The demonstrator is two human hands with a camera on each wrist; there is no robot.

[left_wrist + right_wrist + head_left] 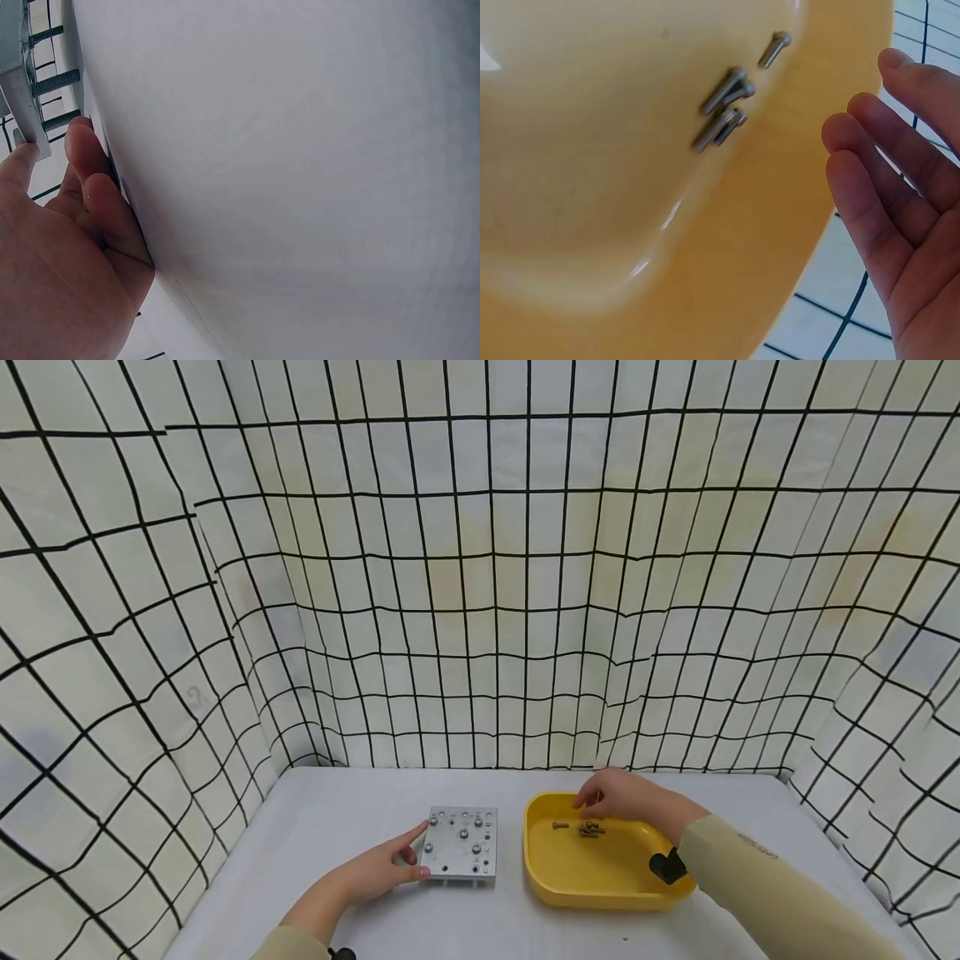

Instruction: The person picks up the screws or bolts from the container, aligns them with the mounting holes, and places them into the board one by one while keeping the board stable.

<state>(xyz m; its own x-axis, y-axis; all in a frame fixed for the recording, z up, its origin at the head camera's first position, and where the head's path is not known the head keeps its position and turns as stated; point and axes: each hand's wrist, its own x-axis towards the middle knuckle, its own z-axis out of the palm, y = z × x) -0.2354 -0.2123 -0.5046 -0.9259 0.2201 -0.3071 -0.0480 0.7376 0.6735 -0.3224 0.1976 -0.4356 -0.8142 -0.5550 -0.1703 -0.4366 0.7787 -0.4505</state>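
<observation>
A square silver metal plate point(453, 852) with several holes lies left of the middle of the table. Several bolts stand in it, and threaded shafts point(56, 82) poke out below its underside in the left wrist view. My left hand point(381, 864) holds the plate's left side, index finger at the far part and thumb at the near corner; the other fingers curl beside the table top. Over the far rim of a yellow tray point(592, 887) hovers my right hand point(626, 795), holding nothing, fingers loosely bent. Several loose bolts point(724, 97) lie in the tray below it.
The white table point(420, 927) carries plate and tray, a gap between them. White walls point(510, 568) with black grid lines rise behind and at both sides. A tiny speck point(626, 939) lies in front of the tray.
</observation>
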